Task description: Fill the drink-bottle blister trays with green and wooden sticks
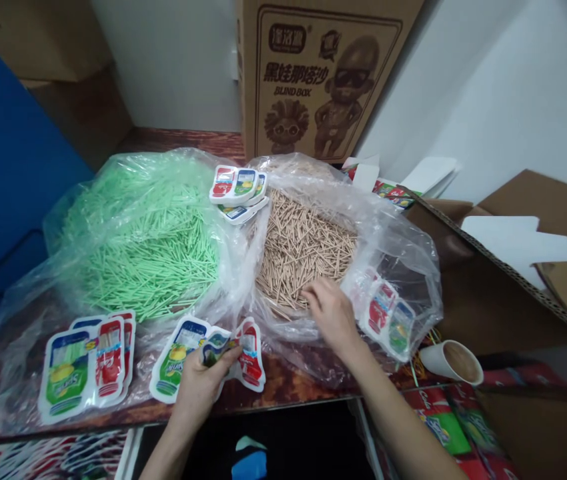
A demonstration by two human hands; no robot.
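Note:
My left hand [202,383] is closed on a printed plastic tray [212,357] with green, blue and red soda pictures, held at the table's near edge. My right hand [328,311] reaches into a clear bag of tan wooden sticks [303,247]; its fingers curl down onto the sticks, and I cannot see what they pinch. A clear bag of green sticks [148,247] lies to the left. More printed trays sit in a stack at the near left [88,363], on top between the bags [238,190], and under the plastic by my right hand [386,317].
A brown BLIND BOX carton [313,73] stands at the back against the wall. An open cardboard box [513,267] sits to the right. A paper cup [451,361] lies tipped at the near right. Blue panel on the left [8,173].

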